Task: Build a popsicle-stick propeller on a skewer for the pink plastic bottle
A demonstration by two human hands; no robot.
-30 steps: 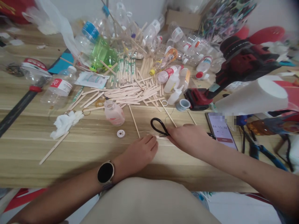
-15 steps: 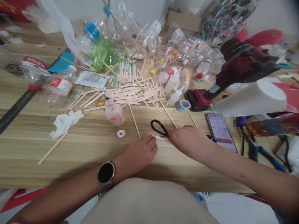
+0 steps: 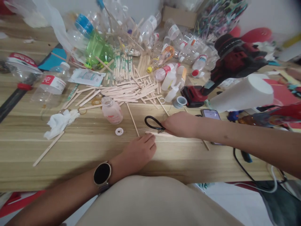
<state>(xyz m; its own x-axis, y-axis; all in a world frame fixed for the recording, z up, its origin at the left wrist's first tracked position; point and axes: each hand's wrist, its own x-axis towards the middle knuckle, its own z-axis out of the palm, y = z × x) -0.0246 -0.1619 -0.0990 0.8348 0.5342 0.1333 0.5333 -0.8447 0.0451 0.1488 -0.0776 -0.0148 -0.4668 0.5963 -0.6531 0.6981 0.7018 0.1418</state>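
My right hand [image 3: 182, 125] is wrapped around a pair of scissors [image 3: 154, 117], one black loop handle sticking out to the left. Part of the other black handle shows behind the hand, and most of the blades are hidden. A bit of blade sits at a flat wooden stick [image 3: 162, 134] lying on the table. Curled fingertips of my left hand [image 3: 141, 149] hold the stick's left end down; a watch [image 3: 102, 173] is on that wrist. Left of the hands stand an uncapped bottle of pinkish content [image 3: 112, 111] and a round white cap [image 3: 119, 131].
Many loose wooden sticks [image 3: 129, 91] lie behind the hands, with plastic bottles heaped further back. To the right are a red-black power tool [image 3: 199, 94], a white roll [image 3: 246, 91] and a phone [image 3: 210, 114]. A crumpled white glove [image 3: 58, 124] lies left.
The scissors and right hand have shifted slightly up relative to the stick, and the right forearm now covers more of the phone. My left hand stays at the stick. The view has moved a little.
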